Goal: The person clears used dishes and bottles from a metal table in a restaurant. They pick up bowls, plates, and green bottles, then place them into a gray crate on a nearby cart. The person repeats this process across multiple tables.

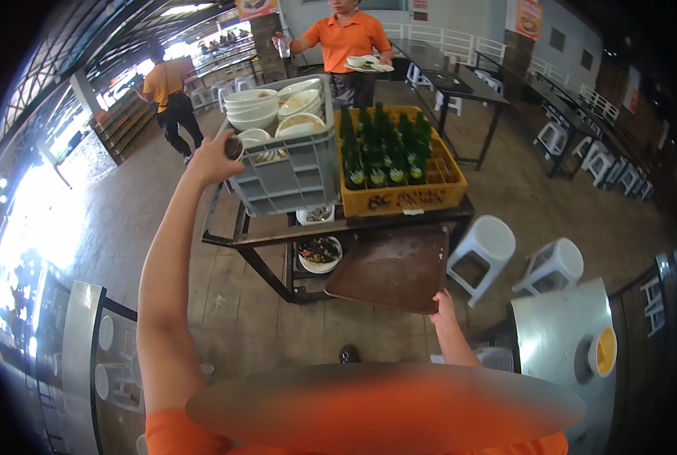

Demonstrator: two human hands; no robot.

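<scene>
My left hand is stretched out to the rim of a grey plastic crate and is closed around a small dark bowl or cup. The crate is stacked with white bowls and plates. My right hand holds the near corner of a dark brown tray, tilted in front of the cart. Beside the grey crate sits a yellow crate full of green glass bottles. Both crates rest on a dark metal cart.
A lower shelf of the cart carries bowls with leftovers. Two white plastic stools stand right of the cart. A person in an orange shirt carrying plates stands behind it, another person walks at far left. A metal table with a yellow bowl is at lower right.
</scene>
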